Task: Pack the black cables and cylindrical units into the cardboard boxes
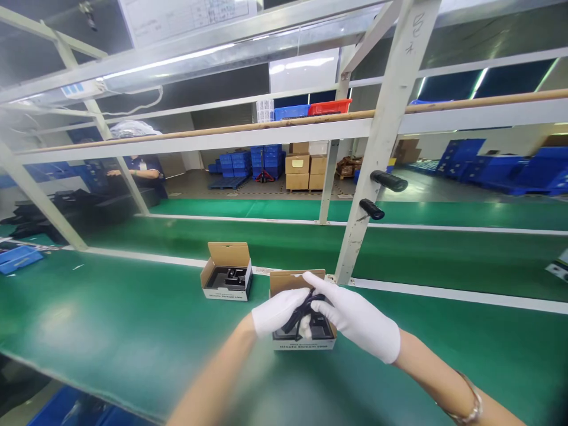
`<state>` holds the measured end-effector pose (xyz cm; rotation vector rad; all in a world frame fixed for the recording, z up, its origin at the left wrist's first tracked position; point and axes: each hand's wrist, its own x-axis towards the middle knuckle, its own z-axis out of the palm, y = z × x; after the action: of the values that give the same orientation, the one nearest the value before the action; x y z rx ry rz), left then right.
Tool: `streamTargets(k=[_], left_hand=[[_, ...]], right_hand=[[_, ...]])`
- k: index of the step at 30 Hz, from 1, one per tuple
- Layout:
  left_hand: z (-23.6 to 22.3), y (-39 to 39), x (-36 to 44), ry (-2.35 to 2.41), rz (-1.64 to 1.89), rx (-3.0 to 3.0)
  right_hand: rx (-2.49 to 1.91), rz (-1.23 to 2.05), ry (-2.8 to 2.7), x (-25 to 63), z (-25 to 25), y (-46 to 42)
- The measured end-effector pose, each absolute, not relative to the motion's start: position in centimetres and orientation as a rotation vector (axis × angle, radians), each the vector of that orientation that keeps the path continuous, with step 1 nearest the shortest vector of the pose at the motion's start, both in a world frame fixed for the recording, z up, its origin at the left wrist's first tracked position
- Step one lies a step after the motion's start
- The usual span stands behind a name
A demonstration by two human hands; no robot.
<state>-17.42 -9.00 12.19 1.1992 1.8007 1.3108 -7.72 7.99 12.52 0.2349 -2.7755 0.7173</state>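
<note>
Both my hands wear white gloves and meet over an open product box (304, 345) with a raised brown lid. A bundled black cable (298, 312) is between them, just above the box's black insert. My left hand (278, 312) curls around the cable's left side. From the right, my right hand (350, 313) closes on the same bundle with thumb and fingers, its index finger reaching over the top. Part of the insert is hidden by the hands. Left of them stands a second open box (226, 294), with a small black device (235, 276) in its insert.
A white upright post (370, 148) with two black handles (377, 195) rises behind the boxes. The green bench (133, 313) runs across the view. At left lies a blue tray (20, 259). A person (144, 168) is at the far left; cartons (297, 173) and blue crates stand behind.
</note>
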Motion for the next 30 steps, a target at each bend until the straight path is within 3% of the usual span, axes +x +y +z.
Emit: streamTargets(k=[7, 10, 13, 17, 21, 25, 30], left_hand=[[10.2, -9.0, -20.1, 1.972, 0.941, 1.283], [8.2, -8.4, -20.3, 2.181, 0.682, 1.343], [6.0, -7.4, -19.9, 2.350, 0.321, 1.349], [4.1, -6.1, -19.6, 2.439, -0.120, 1.312], [3.1, -4.9, -20.0, 2.424, -0.320, 1.342], [1.7, -3.7, -20.3, 2.515, -0.288, 1.358], [0.8, -3.6, -20.4, 2.707, -0.119, 1.382]], right_hand=[[0.089, -0.102, -3.085, -9.7, 11.8, 8.8], [0.277, -0.504, -3.119, -11.3, 9.1, 8.5], [0.324, -0.667, -3.162, -12.7, 5.7, 8.2], [0.312, -0.640, -3.238, -13.8, 2.8, 8.1], [0.345, -0.580, -3.314, -14.2, 2.8, 8.1], [0.384, -0.434, -3.339, -13.5, 4.0, 8.1], [0.247, 0.097, -3.415, -11.8, 2.6, 6.2]])
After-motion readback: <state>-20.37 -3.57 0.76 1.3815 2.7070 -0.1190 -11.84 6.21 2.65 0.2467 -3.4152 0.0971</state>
